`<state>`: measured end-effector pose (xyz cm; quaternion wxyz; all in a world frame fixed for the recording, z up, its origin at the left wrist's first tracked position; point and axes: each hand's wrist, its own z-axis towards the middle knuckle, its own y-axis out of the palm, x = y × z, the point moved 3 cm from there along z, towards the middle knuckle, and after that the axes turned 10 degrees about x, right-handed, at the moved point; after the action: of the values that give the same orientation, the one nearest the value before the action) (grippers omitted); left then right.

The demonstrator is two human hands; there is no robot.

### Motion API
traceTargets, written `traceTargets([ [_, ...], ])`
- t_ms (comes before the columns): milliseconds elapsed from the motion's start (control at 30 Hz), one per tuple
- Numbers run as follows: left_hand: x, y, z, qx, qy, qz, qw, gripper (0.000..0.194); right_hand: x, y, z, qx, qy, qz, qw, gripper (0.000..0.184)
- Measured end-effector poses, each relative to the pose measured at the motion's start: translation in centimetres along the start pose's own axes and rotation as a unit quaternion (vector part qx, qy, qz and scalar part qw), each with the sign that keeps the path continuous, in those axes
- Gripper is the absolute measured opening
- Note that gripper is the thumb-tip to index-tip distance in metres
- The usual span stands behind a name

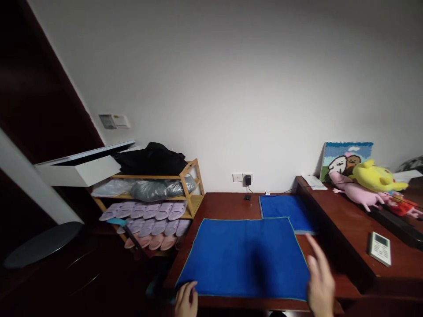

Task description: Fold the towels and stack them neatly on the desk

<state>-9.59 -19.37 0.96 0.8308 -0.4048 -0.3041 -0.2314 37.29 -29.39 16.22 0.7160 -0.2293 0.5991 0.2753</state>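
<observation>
A blue towel with a light green edge lies spread flat on the reddish-brown wooden table. My left hand is at the towel's near left corner, its fingers loosely bent and apart; whether they touch the cloth I cannot tell. Beside the right edge, my right hand is open with the fingers stretched forward, slightly blurred, and nothing in it. Its shadow falls across the cloth. Behind the spread towel, a second blue towel with a grey edge lies folded, partly covered by the first.
On the raised ledge at right are plush toys, a picture and a white remote-like device. A shoe rack with purple slippers and a black bag stands left. A black plug sits in the wall.
</observation>
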Motion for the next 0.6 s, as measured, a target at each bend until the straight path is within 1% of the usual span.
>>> traceTargets([
  [67, 1.5, 1.9, 1.6, -0.047, 0.057, 0.026, 0.997, 0.039, 4.0, 1.9, 0.8, -0.023, -0.055, -0.095, 0.994, 0.066],
  [133, 2.4, 3.8, 3.3, -0.084, 0.102, 0.066, 0.989, 0.042, 9.1, 2.5, 1.3, -0.061, -0.093, -0.214, 0.97, 0.069],
  [200, 2.5, 5.3, 5.0, -0.104, 0.13, 0.108, 0.98, 0.046, 14.0, 1.8, 1.4, -0.084, -0.115, -0.299, 0.943, 0.067],
  [233, 2.3, 5.9, 5.7, -0.109, 0.14, 0.128, 0.976, 0.049, 16.0, 1.1, 1.3, -0.096, -0.126, -0.331, 0.93, 0.064],
  [300, 1.5, 6.7, 6.8, -0.116, 0.149, 0.161, 0.969, 0.052, 18.4, -0.2, 1.1, -0.119, -0.149, -0.371, 0.909, 0.06],
  [367, 0.4, 7.1, 7.4, -0.12, 0.148, 0.183, 0.964, 0.054, 19.0, -1.1, 1.3, -0.131, -0.161, -0.395, 0.895, 0.056],
  [433, -0.4, 7.4, 7.5, -0.12, 0.145, 0.194, 0.963, 0.056, 18.5, -1.2, 2.6, -0.133, -0.155, -0.421, 0.884, 0.051],
  [500, -0.9, 7.6, 7.3, -0.117, 0.142, 0.196, 0.963, 0.057, 17.6, -0.6, 5.2, -0.135, -0.141, -0.445, 0.874, 0.05],
  [600, -1.2, 7.7, 7.2, -0.116, 0.138, 0.189, 0.965, 0.057, 16.4, 1.6, 10.9, -0.135, -0.135, -0.463, 0.866, 0.057],
])
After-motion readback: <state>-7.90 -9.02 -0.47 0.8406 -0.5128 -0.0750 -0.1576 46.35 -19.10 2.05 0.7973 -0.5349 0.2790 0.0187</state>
